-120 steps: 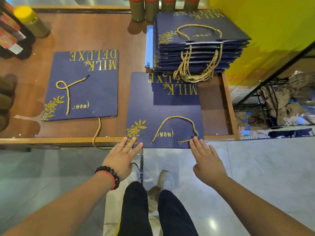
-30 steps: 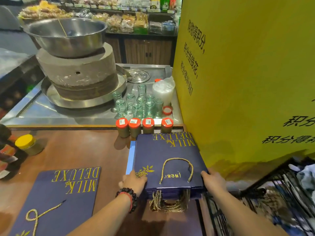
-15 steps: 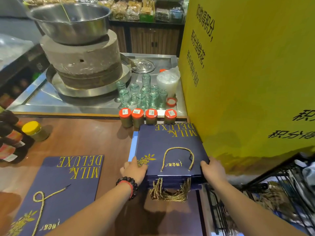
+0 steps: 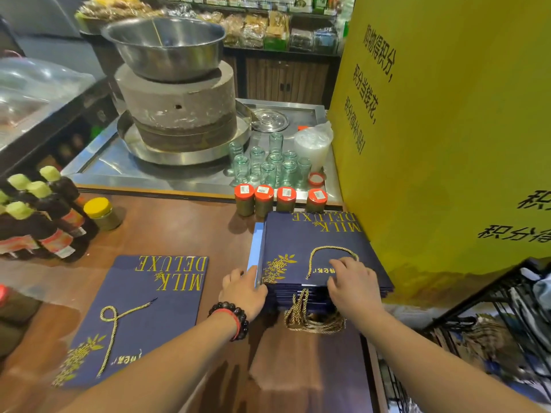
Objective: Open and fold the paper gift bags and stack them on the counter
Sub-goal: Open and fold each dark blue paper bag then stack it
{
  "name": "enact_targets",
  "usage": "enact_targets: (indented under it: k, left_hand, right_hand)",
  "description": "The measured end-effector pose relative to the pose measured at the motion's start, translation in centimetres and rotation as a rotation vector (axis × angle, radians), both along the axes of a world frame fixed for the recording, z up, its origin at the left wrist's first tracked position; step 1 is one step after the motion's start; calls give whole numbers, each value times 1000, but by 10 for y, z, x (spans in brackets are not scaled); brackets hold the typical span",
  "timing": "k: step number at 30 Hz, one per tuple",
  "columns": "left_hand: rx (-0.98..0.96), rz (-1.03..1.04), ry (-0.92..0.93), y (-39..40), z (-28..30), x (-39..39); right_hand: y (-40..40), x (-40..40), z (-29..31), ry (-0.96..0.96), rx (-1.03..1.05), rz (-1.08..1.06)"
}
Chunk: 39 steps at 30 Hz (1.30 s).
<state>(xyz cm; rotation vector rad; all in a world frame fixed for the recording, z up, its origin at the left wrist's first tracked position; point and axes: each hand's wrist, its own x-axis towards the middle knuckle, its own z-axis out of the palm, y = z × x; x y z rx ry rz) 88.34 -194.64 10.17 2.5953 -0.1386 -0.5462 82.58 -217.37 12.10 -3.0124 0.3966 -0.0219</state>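
Observation:
A stack of flat navy "MILK DELUXE" gift bags [image 4: 310,239] with gold rope handles lies on the wooden counter [image 4: 179,231] beside the yellow board. My left hand [image 4: 243,290], with a bead bracelet on its wrist, presses against the stack's near left corner. My right hand [image 4: 353,283] rests with spread fingers on the top bag, over its gold handle. Loose gold handles [image 4: 313,318] hang from the stack's near edge. Another single flat navy bag [image 4: 143,317] lies apart on the counter to the left.
Several red-capped jars [image 4: 275,199] stand right behind the stack. Dark bottles [image 4: 38,216] and a yellow-lidded jar [image 4: 101,213] are at the left. A stone mill with a steel bowl [image 4: 176,93] and glasses sit on the steel top behind. A yellow board [image 4: 441,129] walls the right; a wire rack [image 4: 492,329] is below it.
A bag that lay at the counter's near edge four seconds ago is now on top of the stack. My right hand has since moved from the stack's right side onto the top bag.

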Motion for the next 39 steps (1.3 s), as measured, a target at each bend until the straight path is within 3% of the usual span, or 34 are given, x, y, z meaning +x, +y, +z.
enact_targets:
  k: [11, 21, 24, 27, 33, 39]
  left_hand:
    - [76, -117, 12, 173, -35, -2]
    - [175, 17, 178, 356, -96, -10]
    - [182, 92, 281, 393, -119, -18]
    - [178, 134, 362, 411, -138, -30]
    - [112, 205, 326, 406, -149, -42]
    - [120, 151, 209, 409, -136, -42]
  right_hand:
    - [164, -4, -35, 8, -95, 81]
    - [333, -13, -100, 328, 71, 95]
    - [357, -18, -125, 515, 226, -22]
    - [375, -28, -142, 601, 512, -264]
    - [393, -27, -152, 433, 784, -523]
    - [376, -19, -134, 350, 803, -666]
